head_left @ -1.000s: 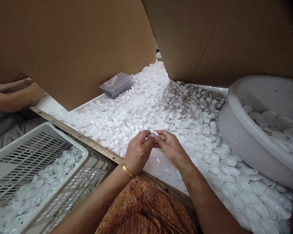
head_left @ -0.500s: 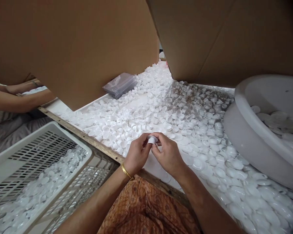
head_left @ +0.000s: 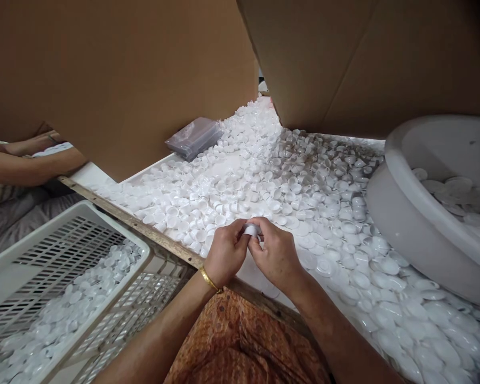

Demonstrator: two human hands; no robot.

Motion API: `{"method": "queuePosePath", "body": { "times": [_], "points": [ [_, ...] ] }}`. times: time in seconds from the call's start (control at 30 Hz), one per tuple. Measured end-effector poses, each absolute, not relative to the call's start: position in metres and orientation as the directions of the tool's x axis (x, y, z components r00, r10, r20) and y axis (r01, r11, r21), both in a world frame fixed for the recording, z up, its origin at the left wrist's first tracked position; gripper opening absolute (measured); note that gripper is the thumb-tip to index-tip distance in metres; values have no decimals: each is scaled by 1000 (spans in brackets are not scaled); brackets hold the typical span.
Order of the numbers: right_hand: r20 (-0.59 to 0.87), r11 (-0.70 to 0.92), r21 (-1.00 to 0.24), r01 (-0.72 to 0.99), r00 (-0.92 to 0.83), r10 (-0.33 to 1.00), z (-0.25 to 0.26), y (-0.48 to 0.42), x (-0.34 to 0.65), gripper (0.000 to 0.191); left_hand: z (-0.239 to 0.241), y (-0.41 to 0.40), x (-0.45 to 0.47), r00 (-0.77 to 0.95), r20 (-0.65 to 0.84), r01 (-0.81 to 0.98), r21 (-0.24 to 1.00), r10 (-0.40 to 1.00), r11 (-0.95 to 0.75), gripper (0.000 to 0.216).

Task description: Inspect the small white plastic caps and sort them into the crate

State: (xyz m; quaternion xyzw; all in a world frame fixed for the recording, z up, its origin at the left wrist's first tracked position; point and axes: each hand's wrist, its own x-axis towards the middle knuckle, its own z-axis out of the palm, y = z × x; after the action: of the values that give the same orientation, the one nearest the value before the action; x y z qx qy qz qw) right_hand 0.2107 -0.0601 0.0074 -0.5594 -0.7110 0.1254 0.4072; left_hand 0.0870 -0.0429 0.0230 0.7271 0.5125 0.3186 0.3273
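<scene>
Between the fingertips of both hands is a small white plastic cap, with a short round body and a flat disc against it. My left hand pinches it from the left, thumb and forefinger closed. From the right, my right hand grips the same cap with thumb and fingers. Part of the cap is hidden by the fingers. Just beyond the hands, small white cup-shaped pieces cover the table. Flat white discs lie spread to the right.
A white slotted basket with white pieces inside stands at the left. At the right sits a large pale tub holding discs. Cardboard sheets rise behind, near a clear plastic packet. Another person's forearm shows at far left.
The cap has tilted slightly between my fingers, and its disc edge shows less. Both hands stay almost in place while the view shifts a little.
</scene>
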Motion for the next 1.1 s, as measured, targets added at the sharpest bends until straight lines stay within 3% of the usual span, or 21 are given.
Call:
{"method": "queuePosePath", "body": {
  "times": [0.17, 0.27, 0.37, 0.43, 0.47, 0.57, 0.63, 0.7, 0.83, 0.9, 1.03, 1.1],
  "points": [
    [417, 318, -634, 705, -36, 908, 5, -59, 210, 28, 18, -42, 91, 270, 121, 538, 804, 955, -254, 21],
    [321, 334, -763, 554, -124, 939, 10, -62, 209, 30, 27, -43, 82, 294, 66, 541, 811, 953, -223, 21],
    [185, 288, -870, 399, -276, 943, 21, -64, 218, 48, 43, -44, 41, 247, -58, 620, 776, 967, -111, 26],
    [85, 221, -853, 473, -293, 952, 26, -64, 231, 49, 52, -47, -14, 86, -71, 761, 648, 994, -20, 31],
    [23, 192, -814, 548, -299, 954, 28, -64, 238, 44, 55, -49, -47, 15, -31, 851, 525, 999, 4, 30],
    [-140, 198, -638, 744, -366, 920, 25, -64, 248, 33, 56, -57, -143, -36, 15, 996, 84, 999, 35, 29],
    [-181, 257, -540, 802, -409, 895, 21, -64, 244, 34, 54, -62, -174, -58, -26, 996, -72, 998, 56, 29],
    [-174, 305, -481, 822, -430, 886, 18, -65, 237, 33, 51, -65, -162, -27, -16, 999, -41, 1000, 26, 29],
    [-165, 276, -530, 802, -417, 894, 16, -64, 232, 19, 43, -62, -49, 185, 98, 929, 306, 978, -207, 31],
    [-137, 192, -617, 763, -345, 929, 13, -60, 234, 11, 36, -58, 7, 326, 69, 902, 276, 943, -332, 28],
    [-107, 0, -825, 566, -156, 982, 5, -52, 235, 7, 21, -49, 55, 457, -4, 889, 41, 890, -456, 20],
    [-144, -86, -901, 424, -108, 984, 1, -50, 232, 10, 17, -44, 56, 427, -6, 899, 106, 904, -424, 21]
  ]
}}
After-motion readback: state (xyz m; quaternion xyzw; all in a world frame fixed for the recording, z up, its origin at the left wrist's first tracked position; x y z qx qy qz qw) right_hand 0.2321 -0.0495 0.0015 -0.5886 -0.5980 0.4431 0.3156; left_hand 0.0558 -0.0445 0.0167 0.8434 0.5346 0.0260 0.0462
